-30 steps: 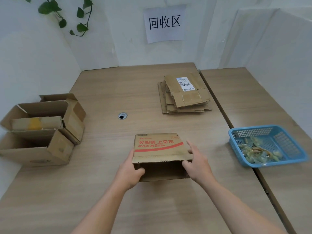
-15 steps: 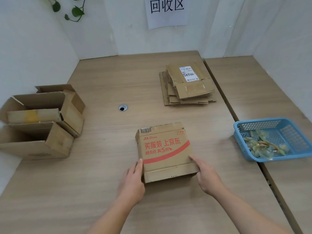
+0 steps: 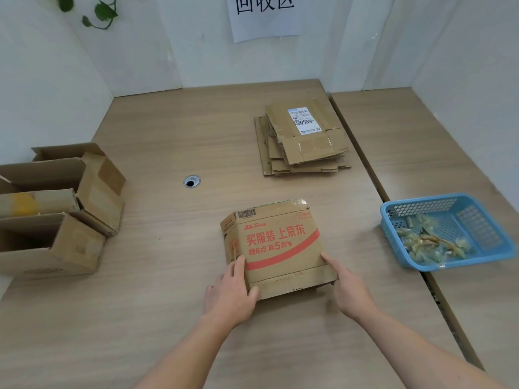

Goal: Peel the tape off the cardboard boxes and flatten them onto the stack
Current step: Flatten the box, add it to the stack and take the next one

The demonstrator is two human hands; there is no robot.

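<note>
So the box [image 3: 276, 245] got turned. A second ago it lay with its open end facing the person, and now the red-printed face is tipped up toward the camera with the barcode edge at the far side. It sits on the table [image 3: 157, 318] right in front of the person, well short of the flattened stack [image 3: 303, 141] further back. The left hand [image 3: 230, 296] has slid down to the lower left corner and is gripping it, thumb hooked onto the printed face and fingers up the side. The right hand [image 3: 349, 290] isn't really grabbing anything, its fingers just lie fairly straight against the lower right edge to steady it. To me this looks like turning it round to find the seam. There's something shiny along the far top edge that I'd guess is tape [image 3: 297, 203], so peeling probably comes next and flattening hasn't started. The blue basket [image 3: 389, 234] on the right already has tape scraps [image 3: 429, 242] in it, and the open boxes [image 3: 56, 209] on the left haven't been done yet, so there's a fair bit to go.
</note>
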